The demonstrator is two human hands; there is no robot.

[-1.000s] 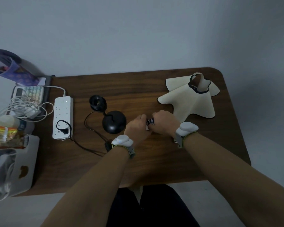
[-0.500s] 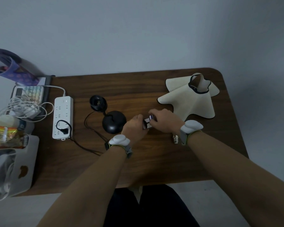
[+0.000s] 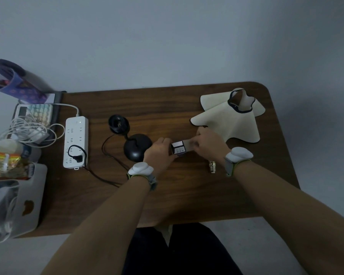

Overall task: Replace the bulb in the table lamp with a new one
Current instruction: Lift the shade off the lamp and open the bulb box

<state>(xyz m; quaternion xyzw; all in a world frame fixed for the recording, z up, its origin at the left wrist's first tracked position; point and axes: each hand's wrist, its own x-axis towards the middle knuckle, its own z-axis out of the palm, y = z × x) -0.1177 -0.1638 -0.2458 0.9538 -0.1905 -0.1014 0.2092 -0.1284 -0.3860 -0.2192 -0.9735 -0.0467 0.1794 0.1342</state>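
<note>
left hand (image 3: 160,153): my fingers are curled round the left end of the bulb box (image 3: 180,148), just above the tabletop (image 3: 187,195).
right hand (image 3: 209,145): fingers pinching the box's right end, at a brown flap; can't tell what's inside.
old bulb (image 3: 213,165): lying on the tabletop just beside my right wrist, metal base showing, mostly hidden by the hand.
lamp base (image 3: 136,146): black, touching or just left of my left hand; empty socket (image 3: 118,124) up behind it.
lampshade (image 3: 230,118): cream, off the lamp, just behind my right hand.
power strip (image 3: 75,141): well left, lamp cord (image 3: 107,171) plugged in.
clutter: bin (image 3: 26,201) and cables (image 3: 28,132) at the left edge.
change vs 1 s ago: hands have spread apart, more box showing, old bulb now uncovered.
</note>
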